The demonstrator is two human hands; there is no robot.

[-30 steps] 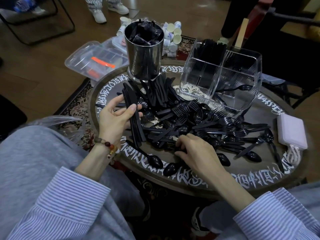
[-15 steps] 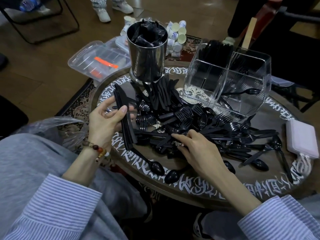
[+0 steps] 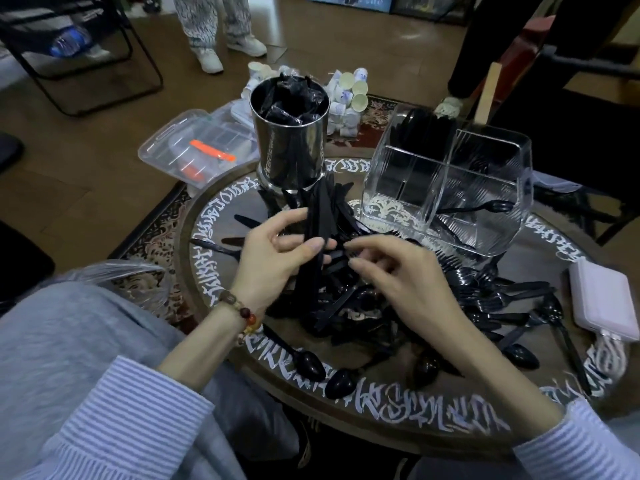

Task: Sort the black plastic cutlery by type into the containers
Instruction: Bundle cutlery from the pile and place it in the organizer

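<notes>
My left hand [image 3: 273, 258] grips a bundle of black plastic knives [image 3: 318, 216], held upright over the middle of the round table [image 3: 381, 407]. My right hand [image 3: 398, 278] is beside it, fingertips pinching a black piece against the bundle; which kind of piece is unclear. A heap of black forks and spoons [image 3: 485, 292] spreads under and right of my hands. A steel cylinder [image 3: 289, 140] stuffed with black items stands at the back. A clear divided container [image 3: 450, 188] at the back right holds black cutlery in its far compartment and a spoon in the right one.
A pink power bank [image 3: 604, 299] with a white cable lies at the table's right edge. On the floor behind are a clear lidded box [image 3: 197, 150] with orange parts and stacked paper cups [image 3: 349, 95]. People's legs stand beyond. A plastic bag [image 3: 114, 275] rests on my left knee.
My left hand has carried the knife bundle from the table's left side to the centre and raised it upright. My right hand has lifted from the pile and met the bundle.
</notes>
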